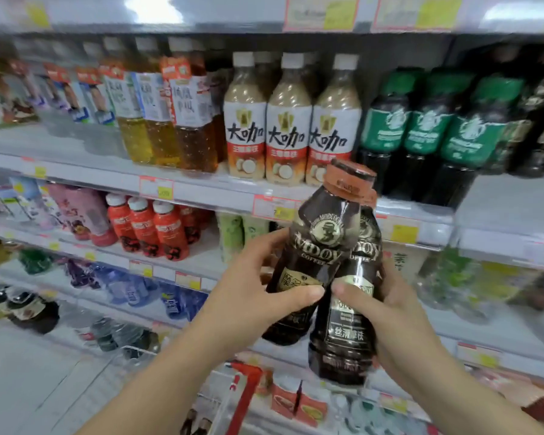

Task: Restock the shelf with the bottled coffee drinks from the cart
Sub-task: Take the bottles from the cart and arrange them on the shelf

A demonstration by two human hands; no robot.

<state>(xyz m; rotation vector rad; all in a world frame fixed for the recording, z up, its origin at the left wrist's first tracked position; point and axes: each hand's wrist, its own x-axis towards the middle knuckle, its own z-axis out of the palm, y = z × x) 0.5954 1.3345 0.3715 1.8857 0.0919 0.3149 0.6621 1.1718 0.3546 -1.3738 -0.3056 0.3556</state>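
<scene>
**Held items**
- Left coffee bottle (314, 246): dark brown plastic, copper-brown cap, dark liquid inside. The label shows a round badge of a figure in a hat and the word "COFFEE"; the larger lettering is too blurred to read. The left hand (258, 296) grips it low down, fingers curled behind and thumb across the front.
- Right coffee bottle (349, 334): same make. It sits lower, touches the first and is partly behind it. The lower label reads "丝滑拿铁". The right hand (387, 312) grips it from the right side, thumb laid on the front.
- Both bottles are up in the air in front of the shelf (201, 189), above the cart (245, 394). They lean slightly, caps level with the price rail.

**Shelf stock, upper row**
- 3 milk coffee bottles (288, 127) stand at the front: white caps, beige liquid, labels reading "大咖", with more behind them.
- Left of these are amber tea bottles (170, 120) with white and orange labels; the writing is blurred.
- To the right are dark bottles with green labels (421, 130) carrying a round emblem.

**Shelf stock, lower rows**
- Red bottles (157, 230) with white caps.
- Pink bottles (85, 211) to their left.
- Blue-labelled water bottles (132, 287) underneath.

**Fittings**
- Price tags (156, 188) in pink and yellow line the shelf edges; the figures are unreadable.
- Only the cart's red handle and wire rim show; I cannot tell what it holds.
</scene>
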